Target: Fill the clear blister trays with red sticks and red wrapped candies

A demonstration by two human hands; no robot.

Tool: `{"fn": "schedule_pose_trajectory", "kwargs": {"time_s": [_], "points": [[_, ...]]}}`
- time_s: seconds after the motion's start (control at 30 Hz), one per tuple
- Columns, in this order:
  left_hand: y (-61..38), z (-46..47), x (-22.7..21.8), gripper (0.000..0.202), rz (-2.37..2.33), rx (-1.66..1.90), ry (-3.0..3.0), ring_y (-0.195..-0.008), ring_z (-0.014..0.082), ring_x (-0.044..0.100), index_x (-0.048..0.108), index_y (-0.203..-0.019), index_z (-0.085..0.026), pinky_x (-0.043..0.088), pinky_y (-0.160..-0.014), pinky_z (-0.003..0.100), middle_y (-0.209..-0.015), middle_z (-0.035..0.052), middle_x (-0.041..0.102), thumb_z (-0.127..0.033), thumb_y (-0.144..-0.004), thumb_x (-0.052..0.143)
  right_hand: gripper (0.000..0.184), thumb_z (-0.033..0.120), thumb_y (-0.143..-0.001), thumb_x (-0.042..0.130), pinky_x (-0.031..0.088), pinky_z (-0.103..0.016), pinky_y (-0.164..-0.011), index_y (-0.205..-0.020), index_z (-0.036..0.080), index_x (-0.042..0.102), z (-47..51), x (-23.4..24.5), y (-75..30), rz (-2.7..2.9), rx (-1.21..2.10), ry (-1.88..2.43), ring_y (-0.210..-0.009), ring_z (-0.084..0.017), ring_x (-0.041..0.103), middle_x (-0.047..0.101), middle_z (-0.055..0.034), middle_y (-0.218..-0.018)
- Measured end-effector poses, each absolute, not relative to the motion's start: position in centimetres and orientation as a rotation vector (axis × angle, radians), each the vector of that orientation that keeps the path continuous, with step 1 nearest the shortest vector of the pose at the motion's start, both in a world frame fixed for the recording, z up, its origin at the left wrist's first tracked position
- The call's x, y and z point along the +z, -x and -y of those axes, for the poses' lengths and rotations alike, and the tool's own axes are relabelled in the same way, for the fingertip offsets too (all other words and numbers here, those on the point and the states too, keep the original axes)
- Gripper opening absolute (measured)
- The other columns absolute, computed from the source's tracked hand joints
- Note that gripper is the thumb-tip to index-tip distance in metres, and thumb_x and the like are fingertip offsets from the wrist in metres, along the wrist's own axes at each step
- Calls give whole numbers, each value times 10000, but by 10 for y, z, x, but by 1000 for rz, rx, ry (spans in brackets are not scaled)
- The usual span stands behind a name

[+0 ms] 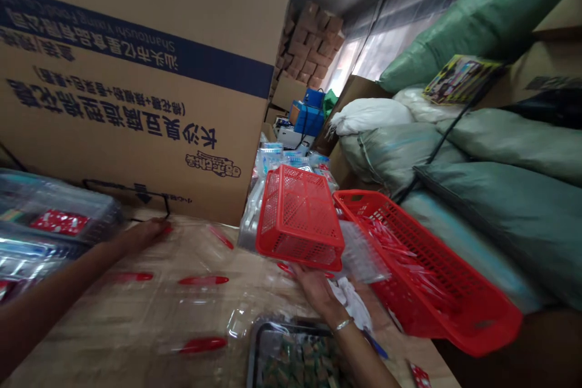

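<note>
My left hand (144, 236) reaches forward at the foot of the big carton, its fingers closed on a small slender red plastic piece (167, 228), blurred by motion. Below the red basket's near rim, my right hand (314, 288) has its fingers bent together at another red piece (284, 268); its grip is partly hidden. Between the hands, clear plastic trays (236, 322) cover the table, and several carry a red piece, such as the near one (203, 345). A dark tray (253, 354) of small green-and-brown wrapped packets lies under my right forearm.
A large carton (136, 91) walls off the back left. Packed clear boxes (59, 218) stand at left. An upturned red basket (309, 206) rests ahead, beside a long red basket (473, 327) of red pieces. White cloth (352, 303) and stuffed sacks (513, 212) are at right.
</note>
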State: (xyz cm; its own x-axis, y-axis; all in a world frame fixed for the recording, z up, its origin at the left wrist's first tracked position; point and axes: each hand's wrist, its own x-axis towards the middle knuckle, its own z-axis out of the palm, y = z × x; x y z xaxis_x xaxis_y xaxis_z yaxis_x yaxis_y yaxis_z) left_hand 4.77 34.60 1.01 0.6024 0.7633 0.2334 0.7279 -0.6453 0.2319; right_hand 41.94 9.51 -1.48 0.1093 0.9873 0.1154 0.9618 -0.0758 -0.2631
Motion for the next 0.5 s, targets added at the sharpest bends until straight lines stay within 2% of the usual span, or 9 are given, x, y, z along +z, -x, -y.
{"fn": "schedule_pose_trajectory", "kwargs": {"time_s": [0.1,0.2,0.3,0.37,0.5], "points": [[-38,-338,24,323,-1172,357,-2729,-851,140,594,594,-927,-124,428,-796,202,-921,38,655,-235,-939,291,440,92,-796,473,392,-424,-979,-1207,224,557,-98,-28,-423,1880,145,2110,-1147,-267,534,609,-111,-1217],[-40,-312,36,318,-1136,337,-2730,-993,189,572,539,-1111,-108,415,-889,270,-1098,106,617,-253,-945,309,437,129,-824,447,375,-424,-990,-1251,186,518,-96,-30,-426,1869,174,2079,-1172,-278,509,570,-149,-1259],[-59,-266,39,302,-1028,332,-2743,-991,197,580,539,-1128,-154,425,-888,282,-1076,91,631,-274,-946,330,417,182,-847,435,353,-425,-1012,-1257,195,514,-100,-21,-425,1808,222,2020,-1225,-273,453,524,-130,-1315],[-78,-229,34,268,-847,316,-2781,-927,200,604,564,-1087,-192,449,-834,289,-991,70,658,-222,-931,349,396,192,-869,408,339,-437,-1020,-1247,198,523,-102,-15,-421,1752,249,2007,-1244,-271,432,536,-126,-1299],[-108,-170,19,240,-615,274,-2837,-802,208,623,579,-1005,-204,464,-713,290,-882,62,667,-117,-869,402,427,133,-843,427,377,-413,-983,-1248,234,521,-96,-7,-407,1783,288,1999,-1184,-251,494,601,-99,-1209]]}}
